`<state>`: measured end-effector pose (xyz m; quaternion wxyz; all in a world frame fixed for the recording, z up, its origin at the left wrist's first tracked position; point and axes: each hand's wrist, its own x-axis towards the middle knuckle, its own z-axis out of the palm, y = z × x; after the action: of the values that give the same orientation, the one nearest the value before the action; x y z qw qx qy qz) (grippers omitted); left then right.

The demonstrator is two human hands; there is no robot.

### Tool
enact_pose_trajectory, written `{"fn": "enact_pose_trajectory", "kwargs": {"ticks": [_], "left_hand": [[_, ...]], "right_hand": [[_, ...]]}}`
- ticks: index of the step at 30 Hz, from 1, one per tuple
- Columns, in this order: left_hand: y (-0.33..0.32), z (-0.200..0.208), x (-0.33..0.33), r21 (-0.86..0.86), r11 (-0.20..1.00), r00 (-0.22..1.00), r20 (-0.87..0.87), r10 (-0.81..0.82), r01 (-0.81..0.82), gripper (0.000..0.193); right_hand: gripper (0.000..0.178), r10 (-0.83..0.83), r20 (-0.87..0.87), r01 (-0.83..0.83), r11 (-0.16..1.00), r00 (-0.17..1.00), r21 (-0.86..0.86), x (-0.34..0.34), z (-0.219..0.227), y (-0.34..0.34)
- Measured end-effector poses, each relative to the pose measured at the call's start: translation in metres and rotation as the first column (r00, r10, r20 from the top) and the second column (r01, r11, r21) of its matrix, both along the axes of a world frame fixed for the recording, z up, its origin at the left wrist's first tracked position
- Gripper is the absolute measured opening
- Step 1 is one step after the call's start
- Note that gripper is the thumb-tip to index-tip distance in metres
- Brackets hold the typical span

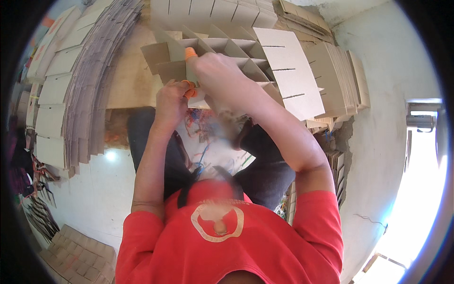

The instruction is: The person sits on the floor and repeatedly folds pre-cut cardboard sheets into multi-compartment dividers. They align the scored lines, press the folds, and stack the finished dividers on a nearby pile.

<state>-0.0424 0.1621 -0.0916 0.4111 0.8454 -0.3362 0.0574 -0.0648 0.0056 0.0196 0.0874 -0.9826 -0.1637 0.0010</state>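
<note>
A grid-shaped cardboard divider [239,48], made of interlocked slotted strips, stands on the work surface in front of me. At its near left corner my left hand [171,100] is closed, with orange covers on its fingertips pinching the near edge of the cardboard. My right hand [215,71] reaches across the near side of the grid, an orange-covered finger at a strip's upper edge; its other fingers are mostly hidden, but the hand appears closed on the cardboard. A wide slotted strip [289,71] forms the right side of the grid and leans outward.
Tall stacks of cardboard strips [85,80] rise at the left. More slotted sheets [215,12] lie beyond the grid, and another stack [333,78] stands at the right by the wall [383,71]. Finished-looking grids [78,253] sit on the floor at lower left. Colored string scraps [201,128] lie between my legs.
</note>
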Motion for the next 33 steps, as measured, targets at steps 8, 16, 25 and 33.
{"fn": "enact_pose_trajectory", "kwargs": {"ticks": [8,16,25,33], "left_hand": [[-0.002,-0.001,-0.002,-0.028,0.999,0.999,-0.017,0.028,-0.028,0.026],[-0.001,0.003,0.002,-0.005,1.000,0.999,-0.033,0.005,-0.005,0.015],[-0.002,-0.010,-0.001,0.019,1.000,0.996,-0.086,0.005,-0.003,0.011],[-0.007,0.011,-0.009,0.091,0.994,0.990,0.132,0.040,-0.052,0.042]], "right_hand": [[0.021,-0.110,-0.025,0.112,0.986,0.994,0.121,0.022,-0.008,-0.003],[0.035,-0.034,-0.118,0.044,0.995,0.992,0.085,-0.007,0.017,-0.014],[0.027,-0.025,-0.146,0.044,0.991,0.989,0.127,-0.041,0.006,-0.013],[0.032,-0.154,-0.105,0.170,0.971,0.982,0.168,-0.068,-0.047,-0.036]]}}
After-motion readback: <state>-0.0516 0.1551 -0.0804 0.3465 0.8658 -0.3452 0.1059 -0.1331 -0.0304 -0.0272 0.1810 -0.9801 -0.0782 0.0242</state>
